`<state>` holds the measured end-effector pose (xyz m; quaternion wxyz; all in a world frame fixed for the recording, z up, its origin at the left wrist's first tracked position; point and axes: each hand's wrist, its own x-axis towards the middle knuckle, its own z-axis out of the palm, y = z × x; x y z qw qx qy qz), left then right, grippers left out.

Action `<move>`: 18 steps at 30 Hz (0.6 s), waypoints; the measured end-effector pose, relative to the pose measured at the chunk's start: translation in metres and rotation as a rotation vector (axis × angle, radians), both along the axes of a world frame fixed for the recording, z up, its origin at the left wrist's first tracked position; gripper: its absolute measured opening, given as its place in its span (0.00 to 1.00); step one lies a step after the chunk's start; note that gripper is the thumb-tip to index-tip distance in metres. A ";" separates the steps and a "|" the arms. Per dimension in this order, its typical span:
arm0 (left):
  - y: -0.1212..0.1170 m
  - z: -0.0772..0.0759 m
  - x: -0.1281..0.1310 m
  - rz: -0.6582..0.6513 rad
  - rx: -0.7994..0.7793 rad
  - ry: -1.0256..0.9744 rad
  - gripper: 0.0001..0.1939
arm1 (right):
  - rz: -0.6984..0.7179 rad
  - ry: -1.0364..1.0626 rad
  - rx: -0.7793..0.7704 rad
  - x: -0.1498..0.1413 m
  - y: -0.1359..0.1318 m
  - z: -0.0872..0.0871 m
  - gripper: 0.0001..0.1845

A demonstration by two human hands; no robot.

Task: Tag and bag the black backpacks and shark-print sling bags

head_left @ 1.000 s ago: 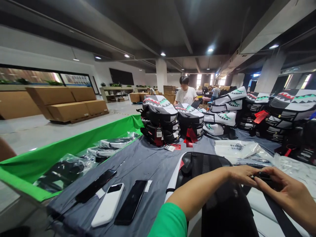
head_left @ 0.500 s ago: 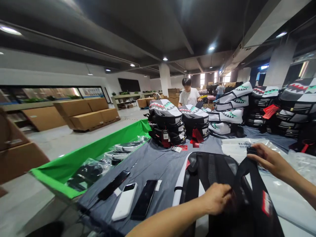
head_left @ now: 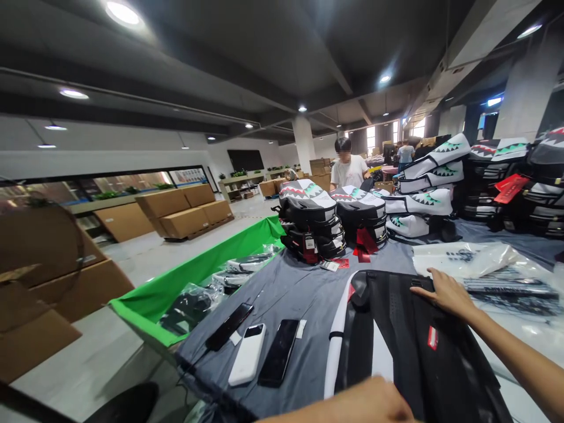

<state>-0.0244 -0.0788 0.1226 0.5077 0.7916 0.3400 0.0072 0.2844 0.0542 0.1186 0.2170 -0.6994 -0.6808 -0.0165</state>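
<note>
A black and white backpack (head_left: 396, 346) lies flat on the grey cloth-covered table (head_left: 304, 294), its strapped back panel facing up. My right hand (head_left: 445, 294) rests on its top edge with the fingers spread, gripping nothing visible. My left hand (head_left: 365, 402) sits blurred at the bottom edge of the picture, near the backpack's lower part. Its fingers are mostly cut off. Left of the backpack lie a white phone or power bank (head_left: 247, 355) and a black phone (head_left: 277, 352), with a second black phone (head_left: 229, 326) beyond them.
Stacks of shark-mouth backpacks (head_left: 308, 217) stand behind. Plastic-wrapped goods (head_left: 467, 264) lie to the right. A green-lined bin (head_left: 194, 282) holding bagged items runs along the left table edge. A co-worker (head_left: 348, 170) in a white T-shirt stands beyond the stacks, with cardboard boxes (head_left: 185, 214) further left.
My right hand has let go of the raised strap and now lies flat on the backpack. My left hand has dropped toward the bottom edge. The view has tilted upward.
</note>
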 end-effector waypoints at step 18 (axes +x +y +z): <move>0.151 -0.051 0.007 0.450 1.002 -0.095 0.31 | 0.265 0.012 0.465 -0.028 -0.012 -0.063 0.28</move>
